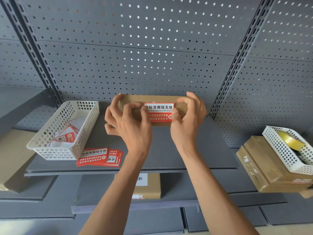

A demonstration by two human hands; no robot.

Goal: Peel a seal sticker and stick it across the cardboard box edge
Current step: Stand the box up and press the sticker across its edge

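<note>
A flat brown cardboard box (149, 99) rests on the grey shelf (194, 150) against the pegboard. A red and white seal sticker (159, 112) lies across the box's front top edge, white half on top, red half on the front face. My left hand (128, 121) grips the box's left end, with thumb and forefinger pinching at the sticker's left edge. My right hand (188, 119) holds the box's right end, its thumb pressing the sticker's right side.
A white basket (84, 133) with peeled backing papers stands at the left, a stack of seal stickers (100, 157) in front of it. At the right, a basket (284, 150) with a tape roll sits on cardboard boxes (264, 168). Another box (150, 185) lies on the lower shelf.
</note>
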